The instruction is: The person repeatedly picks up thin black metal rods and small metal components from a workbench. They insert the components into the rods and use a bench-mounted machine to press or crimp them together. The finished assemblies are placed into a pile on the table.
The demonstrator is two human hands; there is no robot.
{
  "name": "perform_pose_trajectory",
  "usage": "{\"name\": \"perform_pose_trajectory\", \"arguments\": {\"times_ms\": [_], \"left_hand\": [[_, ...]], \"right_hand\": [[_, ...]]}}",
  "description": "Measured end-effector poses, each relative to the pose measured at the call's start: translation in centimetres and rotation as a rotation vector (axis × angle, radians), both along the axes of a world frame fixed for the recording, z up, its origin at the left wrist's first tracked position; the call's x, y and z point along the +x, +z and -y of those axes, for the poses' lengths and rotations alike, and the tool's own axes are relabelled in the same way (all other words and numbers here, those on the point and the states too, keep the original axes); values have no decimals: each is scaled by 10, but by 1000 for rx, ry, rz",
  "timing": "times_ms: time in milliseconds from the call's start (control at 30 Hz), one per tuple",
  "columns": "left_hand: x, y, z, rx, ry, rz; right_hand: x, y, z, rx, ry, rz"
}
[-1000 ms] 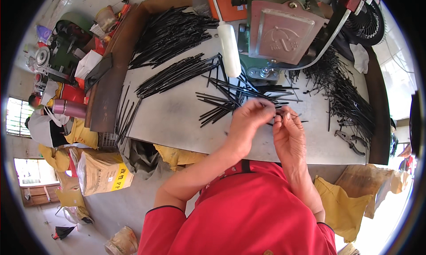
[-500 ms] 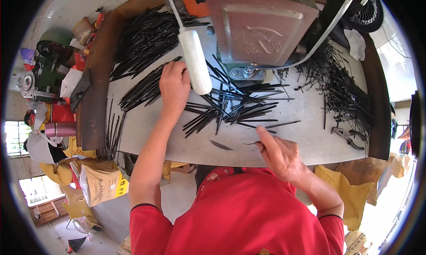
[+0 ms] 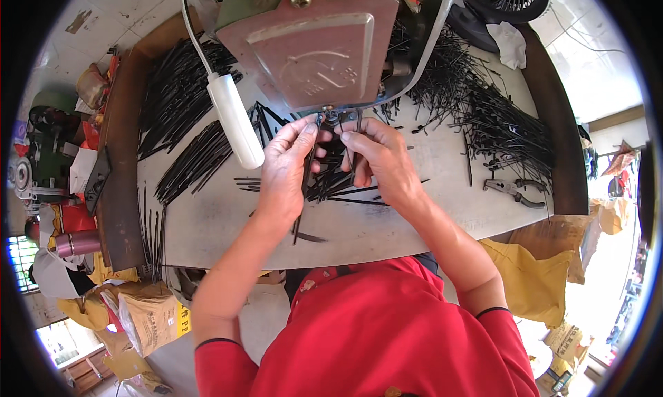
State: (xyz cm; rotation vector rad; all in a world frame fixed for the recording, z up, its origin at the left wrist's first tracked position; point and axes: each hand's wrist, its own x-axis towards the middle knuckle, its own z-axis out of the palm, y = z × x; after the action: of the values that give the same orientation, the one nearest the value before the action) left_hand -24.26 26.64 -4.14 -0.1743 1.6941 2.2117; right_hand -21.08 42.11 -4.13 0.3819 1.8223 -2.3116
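Head view puts both my hands right under the nose of the green press machine [image 3: 311, 38], at the spot where its tool comes down. My left hand [image 3: 286, 165] is closed around a thin black rod [image 3: 306, 172] that runs upright between thumb and fingers, its top end at the machine's tip. My right hand [image 3: 383, 162] is pinched on a second black rod [image 3: 357, 145], also held up toward that same tip.

As for progress, I judge the work to be mid-run. A loose scatter of black rods [image 3: 331, 186] lies on the desk [image 3: 387, 231] just below my hands, neat bundles [image 3: 183, 131] lie along the left side, and a big tangled heap [image 3: 483, 117] sits to the right, near a pair of pliers [image 3: 514, 190]. I cannot tell which heap is finished stock and which is raw. Plenty of rods lie about either way, so a lot seems left to do.

Against half a second ago, the change is plain. Then my left hand was up on the white lever handle [image 3: 236, 120] and my right hand was low at the near edge of the desk. Now the left has let go of the handle, both hands have come together at the machine's tip, and the machine fills more of the view.
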Motion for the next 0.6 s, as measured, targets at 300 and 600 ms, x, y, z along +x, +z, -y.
{"name": "perform_pose_trajectory", "arguments": {"times_ms": [300, 600], "left_hand": [[8, -21, -12, 89, 98, -65], [7, -17, -12, 154, 97, -11]], "right_hand": [[1, -2, 6, 11, -22, -61], [2, -2, 5, 46, -10, -90]]}}
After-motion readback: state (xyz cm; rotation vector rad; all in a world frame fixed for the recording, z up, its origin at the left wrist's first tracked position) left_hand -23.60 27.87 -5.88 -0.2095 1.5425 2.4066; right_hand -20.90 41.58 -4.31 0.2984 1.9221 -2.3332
